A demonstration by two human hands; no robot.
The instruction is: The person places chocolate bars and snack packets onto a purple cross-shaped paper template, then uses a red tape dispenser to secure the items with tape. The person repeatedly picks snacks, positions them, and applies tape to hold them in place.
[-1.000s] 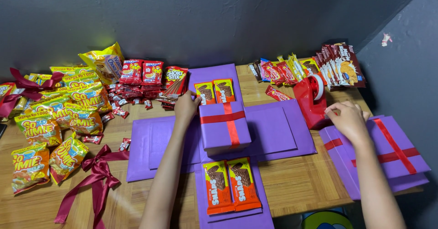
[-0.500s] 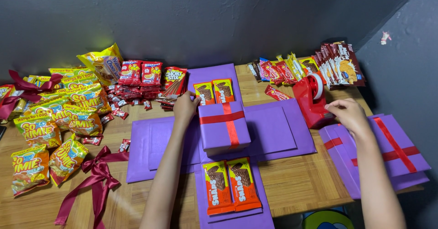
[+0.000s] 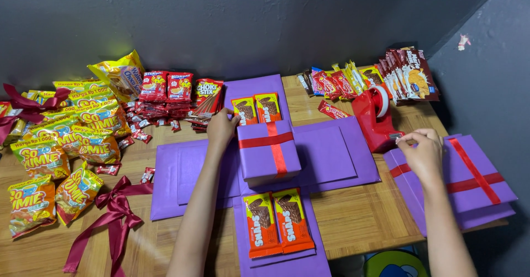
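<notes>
- Your left hand (image 3: pixel 221 129) rests against the far left corner of the small purple box (image 3: pixel 269 151), fingers bent loosely on its edge; it touches the box but does not close around it.
- This box, tied with a red ribbon cross, stands in the middle of the unfolded purple card flaps (image 3: pixel 331 154), which spread out like a cross on the wooden table (image 3: pixel 359 222).
- Your right hand (image 3: pixel 422 154) is at the front of the red tape dispenser (image 3: pixel 377 118), fingertips pinched narrow at its cutting edge; I cannot tell if tape is between them.
- Under your right wrist lies a flat purple lid (image 3: pixel 475 180) with red ribbon, at the right table edge.
- Two orange wafer packs (image 3: pixel 277 222) lie on the near flap, and two more (image 3: pixel 256 109) on the far flap, just beside your left hand.
- Yellow snack bags (image 3: pixel 61 144) and a dark red bow (image 3: pixel 113 213) lie at the left, well apart from both hands.
</notes>
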